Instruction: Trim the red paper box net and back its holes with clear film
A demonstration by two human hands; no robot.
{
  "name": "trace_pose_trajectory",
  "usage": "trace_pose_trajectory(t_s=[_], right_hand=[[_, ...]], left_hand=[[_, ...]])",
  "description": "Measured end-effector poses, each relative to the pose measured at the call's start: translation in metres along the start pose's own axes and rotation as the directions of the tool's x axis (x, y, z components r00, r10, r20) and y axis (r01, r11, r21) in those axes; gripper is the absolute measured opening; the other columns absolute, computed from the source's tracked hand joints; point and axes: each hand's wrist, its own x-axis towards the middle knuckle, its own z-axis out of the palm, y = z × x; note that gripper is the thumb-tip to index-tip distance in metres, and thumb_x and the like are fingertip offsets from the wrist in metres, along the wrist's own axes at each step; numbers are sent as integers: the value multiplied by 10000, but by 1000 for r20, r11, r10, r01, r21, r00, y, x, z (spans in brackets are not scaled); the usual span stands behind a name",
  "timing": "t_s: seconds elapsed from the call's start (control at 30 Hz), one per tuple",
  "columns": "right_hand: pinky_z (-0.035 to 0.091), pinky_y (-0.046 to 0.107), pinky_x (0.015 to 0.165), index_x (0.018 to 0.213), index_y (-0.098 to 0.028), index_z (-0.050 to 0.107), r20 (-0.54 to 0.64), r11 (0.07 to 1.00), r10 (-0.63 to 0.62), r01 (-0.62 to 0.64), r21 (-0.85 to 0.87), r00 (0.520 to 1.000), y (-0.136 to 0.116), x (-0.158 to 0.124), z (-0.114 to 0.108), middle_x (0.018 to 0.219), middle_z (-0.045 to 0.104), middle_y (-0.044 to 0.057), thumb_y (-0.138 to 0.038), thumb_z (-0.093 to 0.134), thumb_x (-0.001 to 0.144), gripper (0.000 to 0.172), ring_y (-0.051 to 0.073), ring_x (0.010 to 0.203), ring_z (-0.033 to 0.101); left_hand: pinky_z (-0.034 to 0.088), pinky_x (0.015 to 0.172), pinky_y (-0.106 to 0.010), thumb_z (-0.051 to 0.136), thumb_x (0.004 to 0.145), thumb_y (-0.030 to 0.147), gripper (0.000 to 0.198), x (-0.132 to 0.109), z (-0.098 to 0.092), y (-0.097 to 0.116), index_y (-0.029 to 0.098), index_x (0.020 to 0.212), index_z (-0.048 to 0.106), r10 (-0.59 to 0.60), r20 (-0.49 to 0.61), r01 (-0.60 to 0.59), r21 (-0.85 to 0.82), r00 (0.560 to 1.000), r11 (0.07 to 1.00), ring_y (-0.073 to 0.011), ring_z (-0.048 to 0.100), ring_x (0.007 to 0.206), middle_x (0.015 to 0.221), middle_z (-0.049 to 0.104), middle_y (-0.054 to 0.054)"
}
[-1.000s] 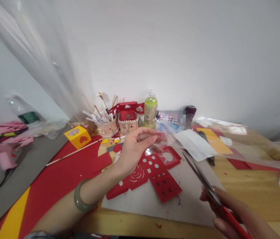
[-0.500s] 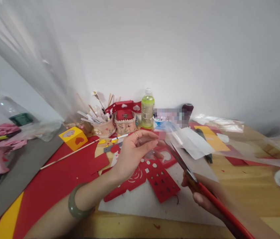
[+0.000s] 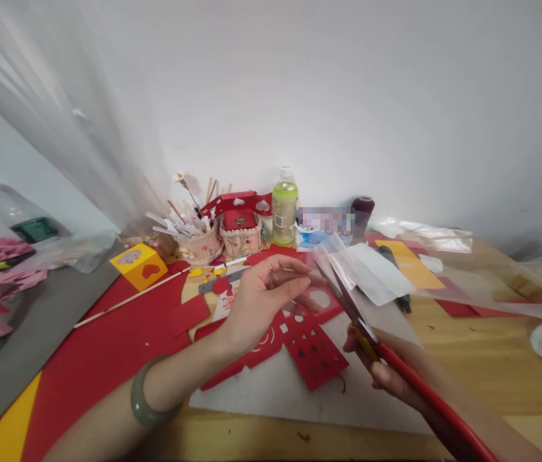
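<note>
Pale wall rises behind your wooden table, where red cut-out card lies on a white sheet. Your left hand is raised above that card, thumb and fingers closed on clear plastic film, which hangs in front of the white paper. Your right hand is wrapped around red-handled scissors, their blades parted at the film; whether they bite into it, you can't tell from here. Expect the film to be light, floppy and slippery, prone to creasing, so pinch it flat near its edge, fingertips clear of the blades. The scissors should feel stiff and heavier; hold them by the handles.
</note>
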Motion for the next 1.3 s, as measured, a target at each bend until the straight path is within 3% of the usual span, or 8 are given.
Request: trace_pose_trajectory(t_s=[0.2, 0.37, 0.57, 0.8, 1.0, 1.13, 1.3], right_hand=[[477, 284, 575, 887, -188, 609, -35, 997, 68, -67, 33, 997, -8, 0, 1, 759, 580, 49, -715, 513, 705, 566, 170, 629, 530], [417, 241, 519, 761, -185, 542, 30, 997, 57, -58, 56, 998, -12, 1, 3, 635, 488, 1, -752, 458, 714, 575, 127, 559, 451], [345, 227, 478, 702, -190, 437, 47, 993, 103, -106, 49, 994, -8, 1, 6, 602, 373, -32, -795, 400, 705, 605, 101, 526, 357], [221, 211, 406, 622, -204, 338, -5, 985, 162, -161, 64, 987, 1, -1, 8, 549, 295, -51, -760, 503, 666, 582, 82, 477, 274], [246, 213, 415, 639, -205, 361, 19, 987, 145, -146, 74, 989, -3, -4, 8, 564, 300, -49, -740, 500, 684, 554, 87, 488, 281], [306, 225, 462, 714, -202, 440, 9, 989, 129, -129, 69, 992, -8, -5, 8, 566, 320, -48, -730, 471, 716, 529, 99, 512, 301], [259, 223, 442, 688, -209, 400, 3, 983, 151, -150, 101, 989, -6, -4, 13, 568, 290, -54, -763, 442, 704, 556, 92, 495, 261]], left_hand=[[518, 537, -224, 673, 761, 246, 166, -1, 1, 1, 154, 850, 566, -17, -27, 18, 45, 999, 999, -139, 675, 570, 864, 722, -57], [512, 532, -208, 674, 763, 248, 162, -1, 1, 2, 161, 845, 565, -29, -20, 30, 33, 999, 999, -128, 674, 566, 862, 724, -48], [513, 540, -199, 675, 771, 244, 158, 0, -1, 2, 164, 848, 562, -24, -7, 24, 17, 1000, 1000, -127, 681, 579, 853, 726, -38], [535, 542, -212, 675, 766, 242, 159, -1, -1, 2, 164, 854, 568, -22, -23, 23, 34, 999, 999, -131, 680, 575, 863, 728, -45], [518, 500, -188, 683, 751, 243, 161, -2, 1, 3, 163, 841, 578, -64, -38, 66, 53, 997, 996, -125, 675, 550, 832, 730, -49], [541, 530, -239, 684, 742, 243, 174, -4, 4, 1, 151, 842, 576, -122, 5, 121, 89, 993, 989, -153, 680, 548, 816, 731, -66], [545, 555, -240, 679, 748, 231, 164, -4, 6, -1, 152, 843, 573, -138, 18, 137, 58, 990, 989, -142, 679, 546, 830, 732, -64]])
